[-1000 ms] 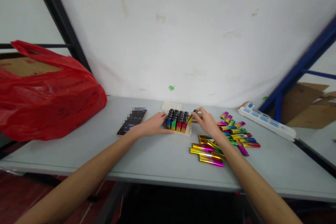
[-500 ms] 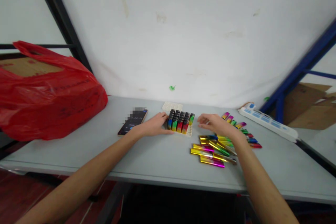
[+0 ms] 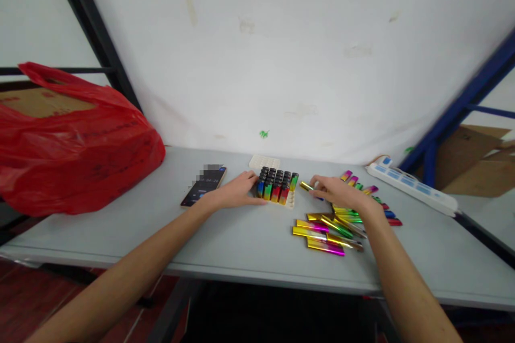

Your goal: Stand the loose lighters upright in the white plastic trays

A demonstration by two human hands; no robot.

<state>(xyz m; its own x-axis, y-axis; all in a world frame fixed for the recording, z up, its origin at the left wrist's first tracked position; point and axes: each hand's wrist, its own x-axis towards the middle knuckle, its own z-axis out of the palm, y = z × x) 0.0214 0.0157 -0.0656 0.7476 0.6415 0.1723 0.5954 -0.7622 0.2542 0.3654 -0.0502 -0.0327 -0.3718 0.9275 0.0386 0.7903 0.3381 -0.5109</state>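
Observation:
Several lighters (image 3: 276,187) with black tops and shiny coloured bodies stand upright in rows in a white plastic tray (image 3: 291,201). Bare tray cells show along its right side. My left hand (image 3: 240,188) grips the tray's left side, thumb at the front corner and fingers near the back. To the right of the tray, my right hand (image 3: 329,191) pinches a gold lighter with a blue end (image 3: 306,186), tilted just above the table. More loose lighters (image 3: 322,236) lie in a pile below and beside my right hand; the forearm covers part of them.
A phone (image 3: 204,186) lies left of the tray. Behind the tray is a white perforated piece (image 3: 264,162). On the left sits a red plastic bag (image 3: 80,144) with a cardboard box inside. A white power strip (image 3: 412,187) lies at the right, by a blue frame (image 3: 462,96).
My right hand has picked up a gold and blue lighter from the top of the pile and lifted it towards the tray. My left hand stays at the tray.

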